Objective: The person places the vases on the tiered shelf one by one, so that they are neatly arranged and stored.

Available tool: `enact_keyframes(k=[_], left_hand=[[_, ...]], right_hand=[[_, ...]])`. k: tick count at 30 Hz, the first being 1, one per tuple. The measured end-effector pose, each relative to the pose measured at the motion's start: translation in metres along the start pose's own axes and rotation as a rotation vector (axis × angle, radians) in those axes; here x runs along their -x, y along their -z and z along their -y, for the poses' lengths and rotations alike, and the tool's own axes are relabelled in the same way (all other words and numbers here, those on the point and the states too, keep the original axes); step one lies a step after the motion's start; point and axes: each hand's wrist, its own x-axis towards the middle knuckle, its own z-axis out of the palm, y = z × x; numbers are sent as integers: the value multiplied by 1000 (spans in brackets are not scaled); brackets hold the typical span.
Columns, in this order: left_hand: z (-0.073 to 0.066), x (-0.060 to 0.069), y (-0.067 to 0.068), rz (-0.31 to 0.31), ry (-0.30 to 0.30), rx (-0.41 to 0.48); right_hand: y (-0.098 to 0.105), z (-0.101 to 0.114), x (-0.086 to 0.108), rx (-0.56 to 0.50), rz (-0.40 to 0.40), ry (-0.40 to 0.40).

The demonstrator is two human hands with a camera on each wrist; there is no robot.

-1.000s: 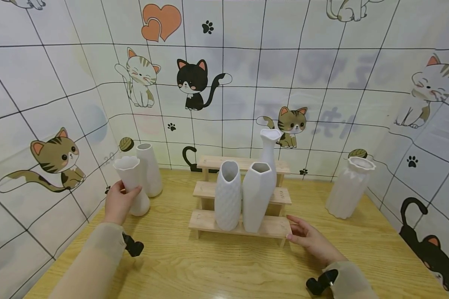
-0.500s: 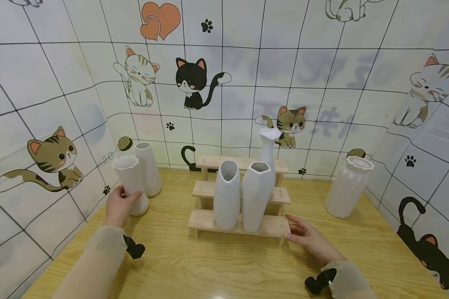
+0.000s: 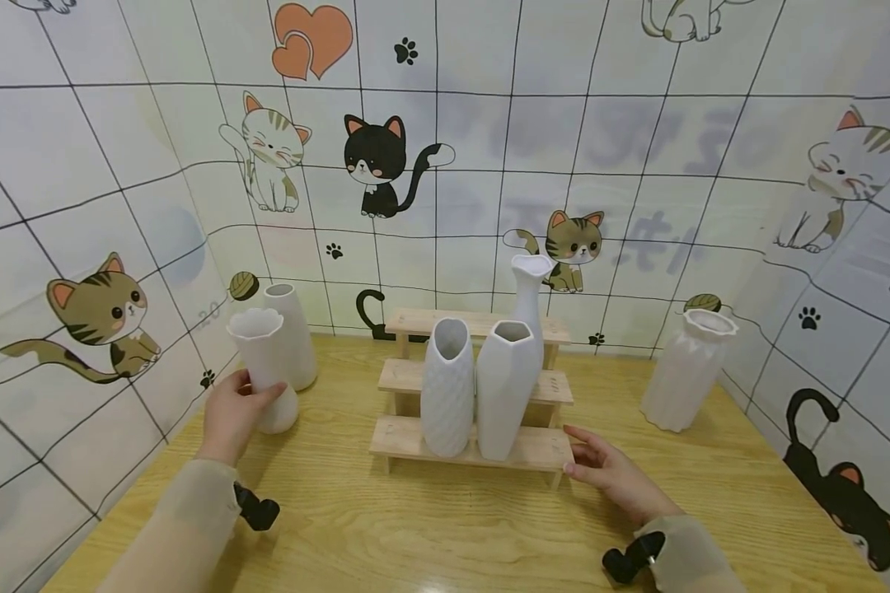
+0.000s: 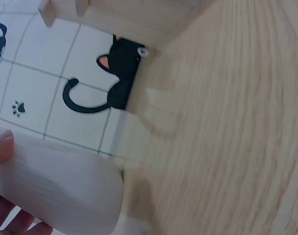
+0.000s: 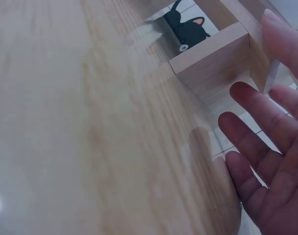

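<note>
At the left of the head view, my left hand [image 3: 233, 412] grips a white fluted-rim vase [image 3: 257, 344] round its narrow waist. The left wrist view shows my thumb and fingers on either side of the white vase [image 4: 60, 186]. My right hand [image 3: 619, 476] is at the right end of a three-step wooden stand [image 3: 408, 442], its fingertips against the lowest step. In the right wrist view the fingers of that hand [image 5: 281, 132] are spread loosely beside the wooden stand [image 5: 215, 56]. A textured vase [image 3: 447, 395] and a faceted vase [image 3: 500, 395] stand on the lowest step.
Behind the gripped vase stands a plain white vase [image 3: 297, 338]. A slender flared-neck vase [image 3: 528, 296] rises behind the faceted one. Another ribbed white vase [image 3: 686, 375] stands at the right of the wooden table [image 3: 445, 535]. Cat-patterned sheeting [image 3: 475, 198] surrounds the back and sides.
The vase in my left hand has shifted slightly right and toward me relative to the plain vase behind it. My right hand has stayed at the stand's end. The head view has turned slightly.
</note>
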Motion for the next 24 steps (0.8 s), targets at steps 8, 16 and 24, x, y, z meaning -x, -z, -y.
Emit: enact_keyframes(k=[8,16,24], left_hand=[[-25,17,-4,70,-49,78],[-57,28,-13,119,-54,145],[-96,28,-26,158,-93,188]], right_hand=[[0,0,0,3,-6,0],[0,0,0,3,2,2],[0,-3,1,-14,6,-1]])
